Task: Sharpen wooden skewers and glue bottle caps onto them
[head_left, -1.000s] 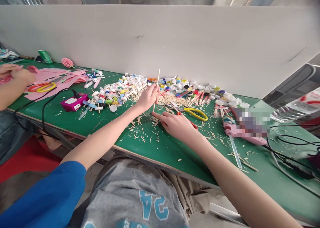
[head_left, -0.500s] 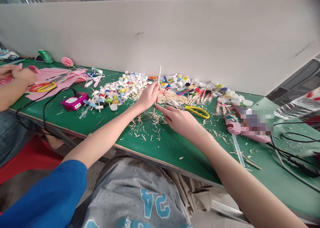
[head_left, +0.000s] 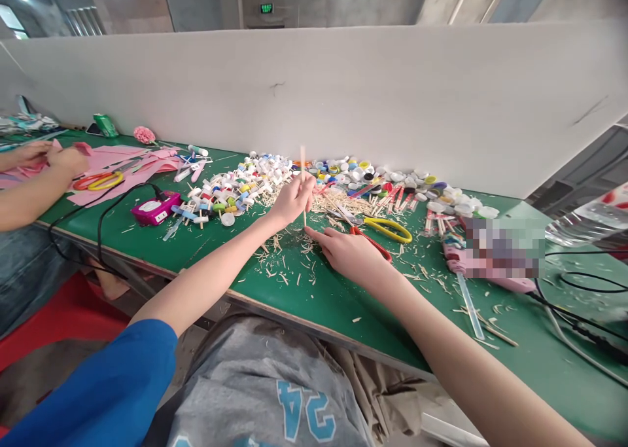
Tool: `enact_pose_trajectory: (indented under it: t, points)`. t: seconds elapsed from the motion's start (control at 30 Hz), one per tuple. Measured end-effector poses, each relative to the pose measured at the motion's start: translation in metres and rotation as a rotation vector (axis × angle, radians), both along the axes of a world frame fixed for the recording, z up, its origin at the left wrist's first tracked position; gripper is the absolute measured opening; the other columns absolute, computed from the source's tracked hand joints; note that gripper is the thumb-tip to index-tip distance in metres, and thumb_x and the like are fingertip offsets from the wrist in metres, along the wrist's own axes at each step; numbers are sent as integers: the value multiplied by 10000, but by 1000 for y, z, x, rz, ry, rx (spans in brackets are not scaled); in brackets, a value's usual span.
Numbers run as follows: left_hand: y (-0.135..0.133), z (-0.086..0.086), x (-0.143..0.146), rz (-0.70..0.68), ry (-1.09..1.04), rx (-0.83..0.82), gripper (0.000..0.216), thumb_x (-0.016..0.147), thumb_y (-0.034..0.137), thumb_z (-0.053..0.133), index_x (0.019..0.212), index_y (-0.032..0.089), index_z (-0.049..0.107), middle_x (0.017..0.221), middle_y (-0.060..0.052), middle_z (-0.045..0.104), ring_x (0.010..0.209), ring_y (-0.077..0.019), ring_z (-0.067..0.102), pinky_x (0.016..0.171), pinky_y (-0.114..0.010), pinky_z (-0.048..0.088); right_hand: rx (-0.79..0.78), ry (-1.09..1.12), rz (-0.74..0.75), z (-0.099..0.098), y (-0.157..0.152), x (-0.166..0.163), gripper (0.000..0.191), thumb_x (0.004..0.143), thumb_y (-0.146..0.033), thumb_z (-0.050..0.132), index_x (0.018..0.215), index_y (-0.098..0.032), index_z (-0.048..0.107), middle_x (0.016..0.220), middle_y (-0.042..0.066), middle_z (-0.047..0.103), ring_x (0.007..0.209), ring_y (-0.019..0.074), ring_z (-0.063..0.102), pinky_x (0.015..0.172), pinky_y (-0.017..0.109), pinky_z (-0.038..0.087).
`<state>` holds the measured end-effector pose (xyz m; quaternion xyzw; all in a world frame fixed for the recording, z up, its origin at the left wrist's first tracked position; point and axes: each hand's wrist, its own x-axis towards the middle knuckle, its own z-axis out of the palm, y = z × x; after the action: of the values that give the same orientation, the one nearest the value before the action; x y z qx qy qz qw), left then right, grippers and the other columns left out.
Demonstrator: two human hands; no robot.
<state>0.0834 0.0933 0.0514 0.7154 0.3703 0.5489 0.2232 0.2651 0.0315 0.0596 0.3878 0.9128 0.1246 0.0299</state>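
Note:
My left hand [head_left: 293, 199] is closed round a thin wooden stick [head_left: 303, 162] that stands nearly upright, its lower end close to the green table [head_left: 318, 296]. My right hand [head_left: 349, 253] rests on the table just right of the stick's lower end, fingers curled and pointing at it; what it holds, if anything, is hidden. Wood splinters [head_left: 282, 257] lie scattered under both hands. Scissors with yellow and red handles [head_left: 380, 230] lie just beyond my right hand.
Heaps of bottle caps [head_left: 373, 175] and caps joined on sticks [head_left: 230, 188] line the white partition. A pink glue gun [head_left: 483, 267] with cables lies right; a magenta device [head_left: 154, 208] left. Another person's hands [head_left: 53, 162] work on pink sheets far left.
My left hand has tipped the stick from a rightward lean to nearly vertical. My right hand has slid back towards the stick's base. The camera has tilted slightly.

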Motion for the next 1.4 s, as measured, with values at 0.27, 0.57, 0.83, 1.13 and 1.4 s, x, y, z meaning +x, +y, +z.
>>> enact_pose_trajectory:
  t: [0.27,0.57,0.83,1.13,1.4]
  points:
    - [3,-1,-2,18,8,9,396,998,535,251,887,236,486,468,42,490,456,-125,478,591,-299,452,26,23,-25,-2,5,5,551,984,-223,259,1522,-300,350,1084,91,651,725,167,611,495,286,226]
    - [7,2,-1,-2,-151,-116,445,984,582,189,798,238,401,530,25,454,470,-122,429,550,-306,400,-38,87,-50,3,1,5,571,977,-236,278,1541,-322,302,1048,75,630,694,149,562,534,275,254]
    - [12,0,-4,133,-82,-39,479,969,597,252,694,228,384,609,-8,434,572,-131,429,606,-309,401,-5,124,-19,4,1,6,501,990,-249,311,1477,-310,412,1064,68,628,726,147,575,546,267,261]
    - [10,9,0,-7,-285,-154,528,924,695,153,744,246,366,579,21,374,531,-119,432,526,-281,426,-6,165,-59,5,0,6,429,1022,-312,284,1400,-311,487,1099,66,665,837,180,629,566,260,294]
    - [13,12,-4,-35,-275,-220,616,864,772,76,746,252,385,511,58,269,392,-106,290,386,-284,274,50,141,-103,5,1,6,482,1036,-361,243,1500,-355,373,1137,74,659,847,187,623,586,266,324]
